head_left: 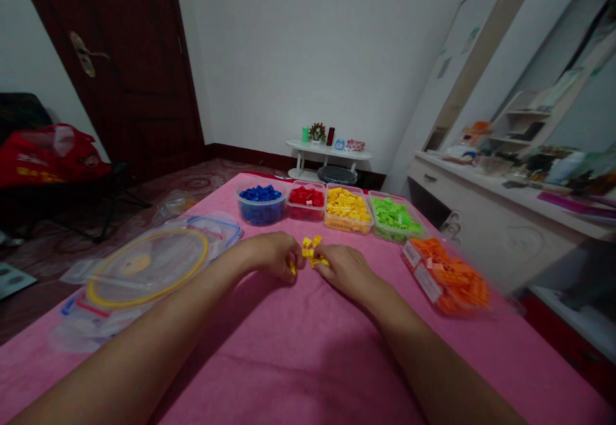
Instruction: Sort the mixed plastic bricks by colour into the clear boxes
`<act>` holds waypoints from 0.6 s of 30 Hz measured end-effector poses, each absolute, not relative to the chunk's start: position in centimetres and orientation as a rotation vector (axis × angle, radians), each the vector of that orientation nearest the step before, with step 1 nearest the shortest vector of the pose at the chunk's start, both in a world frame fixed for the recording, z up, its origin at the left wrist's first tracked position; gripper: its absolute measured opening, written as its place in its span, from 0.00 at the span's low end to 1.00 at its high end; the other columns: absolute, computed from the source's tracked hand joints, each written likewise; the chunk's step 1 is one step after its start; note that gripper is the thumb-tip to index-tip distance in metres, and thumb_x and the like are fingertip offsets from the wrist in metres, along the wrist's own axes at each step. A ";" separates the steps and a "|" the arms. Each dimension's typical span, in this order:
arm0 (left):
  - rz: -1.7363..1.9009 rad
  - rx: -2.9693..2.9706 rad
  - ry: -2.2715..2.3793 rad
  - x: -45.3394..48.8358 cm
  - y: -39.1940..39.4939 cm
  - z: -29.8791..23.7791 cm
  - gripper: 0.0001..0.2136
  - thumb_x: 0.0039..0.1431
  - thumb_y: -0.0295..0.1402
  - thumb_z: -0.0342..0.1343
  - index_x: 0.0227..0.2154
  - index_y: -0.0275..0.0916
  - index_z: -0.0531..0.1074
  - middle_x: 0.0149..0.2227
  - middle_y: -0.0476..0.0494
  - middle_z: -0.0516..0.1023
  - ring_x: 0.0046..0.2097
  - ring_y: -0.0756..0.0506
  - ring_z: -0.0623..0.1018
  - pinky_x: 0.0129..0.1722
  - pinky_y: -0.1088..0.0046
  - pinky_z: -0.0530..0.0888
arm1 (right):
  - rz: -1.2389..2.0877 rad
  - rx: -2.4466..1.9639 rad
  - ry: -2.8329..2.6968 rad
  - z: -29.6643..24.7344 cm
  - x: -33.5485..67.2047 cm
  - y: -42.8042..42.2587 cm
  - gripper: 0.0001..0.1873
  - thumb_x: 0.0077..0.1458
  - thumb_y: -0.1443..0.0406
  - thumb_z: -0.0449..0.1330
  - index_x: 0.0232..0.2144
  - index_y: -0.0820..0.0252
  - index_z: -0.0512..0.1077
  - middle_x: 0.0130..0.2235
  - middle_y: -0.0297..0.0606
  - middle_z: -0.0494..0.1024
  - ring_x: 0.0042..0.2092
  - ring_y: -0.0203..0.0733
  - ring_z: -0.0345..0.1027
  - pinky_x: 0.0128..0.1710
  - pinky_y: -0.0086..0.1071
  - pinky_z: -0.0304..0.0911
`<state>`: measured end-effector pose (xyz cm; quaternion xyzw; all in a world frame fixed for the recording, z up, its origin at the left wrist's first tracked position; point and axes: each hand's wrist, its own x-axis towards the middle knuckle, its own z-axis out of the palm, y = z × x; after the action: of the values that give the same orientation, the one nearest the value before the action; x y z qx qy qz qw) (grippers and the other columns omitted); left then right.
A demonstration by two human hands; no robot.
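Note:
In the head view, a small group of yellow building blocks [308,251] lies on the pink cloth at the middle. My left hand [276,255] is closed at the left of this group, with a yellow building block [293,268] between thumb and fingers. From the right, my right hand [347,268] reaches in, its fingers closed around another yellow block [321,262] at the group's edge. Just beyond my hands stands an open clear tub of yellow blocks [347,205]. The exact shape of the held blocks is partly hidden by my fingers.
Left of the yellow tub stand a tub of red blocks [307,198] and a round tub of blue blocks [261,201]. Green blocks [395,214] and orange blocks [452,274] fill containers at the right. Clear lids [149,268] are stacked at the left table edge.

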<state>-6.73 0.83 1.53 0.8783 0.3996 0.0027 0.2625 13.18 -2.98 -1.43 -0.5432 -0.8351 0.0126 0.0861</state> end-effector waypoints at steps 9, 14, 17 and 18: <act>0.762 2.421 1.229 -5.0 1.8 0.7 0.07 0.48 0.29 0.54 0.29 0.35 0.76 0.27 0.47 0.77 0.28 0.50 0.73 0.27 0.77 0.66 | 0.902 -1.390 -1.721 -1.7 12.9 -2.1 0.12 0.53 0.58 0.53 0.26 0.62 0.69 0.24 0.36 0.73 0.21 0.32 0.61 0.21 0.25 0.51; 1.470 2.349 1.048 -3.6 -0.3 3.3 0.07 0.54 0.31 0.54 0.35 0.39 0.75 0.36 0.46 0.77 0.38 0.48 0.74 0.36 0.74 0.70 | 1.890 -0.815 -0.735 -0.9 11.0 -2.9 0.15 0.55 0.55 0.51 0.32 0.61 0.68 0.24 0.34 0.73 0.14 0.28 0.56 0.12 0.20 0.38; 1.330 2.508 0.852 -2.6 -1.7 2.9 0.09 0.52 0.30 0.57 0.37 0.41 0.75 0.38 0.46 0.77 0.42 0.46 0.73 0.43 0.69 0.70 | 1.980 -0.661 -0.458 -0.9 9.9 -3.6 0.17 0.57 0.52 0.50 0.33 0.60 0.68 0.20 0.30 0.71 0.15 0.29 0.59 0.11 0.19 0.42; 1.266 2.549 0.814 -2.3 -1.9 2.5 0.11 0.51 0.30 0.59 0.39 0.41 0.75 0.39 0.46 0.76 0.43 0.45 0.73 0.45 0.67 0.69 | 1.967 -0.650 -0.420 -1.0 9.7 -3.7 0.18 0.58 0.52 0.49 0.31 0.60 0.68 0.19 0.29 0.70 0.15 0.28 0.58 0.11 0.18 0.43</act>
<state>-2.31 -1.95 2.54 0.8575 0.2739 0.4259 0.0906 9.68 -3.73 -1.03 -0.2680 -0.1729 0.8105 0.4914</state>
